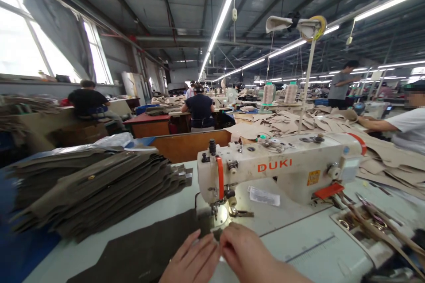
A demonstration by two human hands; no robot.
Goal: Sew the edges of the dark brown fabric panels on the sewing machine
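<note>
A dark olive fabric piece (149, 247) lies on the sewing machine's pale table, its upper right end near the needle and presser foot (219, 214). My left hand (195, 258) rests on its right edge with fingers stretched out flat. Touching it on the right, my right hand (241, 247) is closed, thumb and fingers pinched at a small dark bit of the fabric's edge just in front of the needle plate. The fingertips of this hand are partly hidden. The white sewing machine (282, 163), lettered DUKI, stands beyond both hands.
Left of the machine is a stack of dark fabric pieces (109, 185). A white label (264, 195) lies under the machine arm. At right are a tray with metal rings (361, 221) and scissors (363, 201). Beige pieces (388, 154) and other workers are farther back.
</note>
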